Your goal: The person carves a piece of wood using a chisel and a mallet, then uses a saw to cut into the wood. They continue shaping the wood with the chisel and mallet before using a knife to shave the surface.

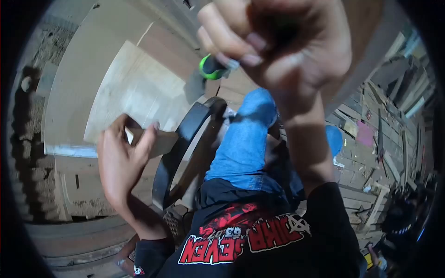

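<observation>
HEAD | open room is being offered across pale board (139, 88) to its edges | wood block (164, 142) is being pinched by left hand (121, 160) | right hand (296, 46) is being held raised, fingers curled, contents untellable | rightward room is being narrowed by dark curved piece (176, 150), jeans-clad leg (241, 143)

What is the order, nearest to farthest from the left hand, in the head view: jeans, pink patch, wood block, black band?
1. Wood block: in the left hand.
2. Black band: right of it.
3. Jeans: middle of the view.
4. Pink patch: right side.
</observation>
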A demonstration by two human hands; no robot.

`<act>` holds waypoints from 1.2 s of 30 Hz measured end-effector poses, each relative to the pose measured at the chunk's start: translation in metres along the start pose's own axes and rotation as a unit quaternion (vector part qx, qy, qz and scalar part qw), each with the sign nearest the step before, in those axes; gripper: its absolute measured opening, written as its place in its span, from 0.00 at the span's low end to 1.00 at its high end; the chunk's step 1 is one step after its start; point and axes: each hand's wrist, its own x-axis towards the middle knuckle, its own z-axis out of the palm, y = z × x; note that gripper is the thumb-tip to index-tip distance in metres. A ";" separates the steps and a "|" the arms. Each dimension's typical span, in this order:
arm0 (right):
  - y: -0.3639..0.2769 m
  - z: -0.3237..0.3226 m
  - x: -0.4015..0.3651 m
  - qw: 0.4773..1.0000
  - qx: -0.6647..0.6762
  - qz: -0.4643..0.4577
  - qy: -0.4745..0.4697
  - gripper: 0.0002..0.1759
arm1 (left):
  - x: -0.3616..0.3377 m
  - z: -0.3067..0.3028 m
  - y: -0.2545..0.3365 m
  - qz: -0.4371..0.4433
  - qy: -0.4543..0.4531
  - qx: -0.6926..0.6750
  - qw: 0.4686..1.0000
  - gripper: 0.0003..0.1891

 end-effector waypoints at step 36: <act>-0.078 -0.010 -0.158 0.853 -0.456 0.029 0.254 0.22 | 0.161 0.201 0.190 0.288 -0.341 -0.188 0.875 0.20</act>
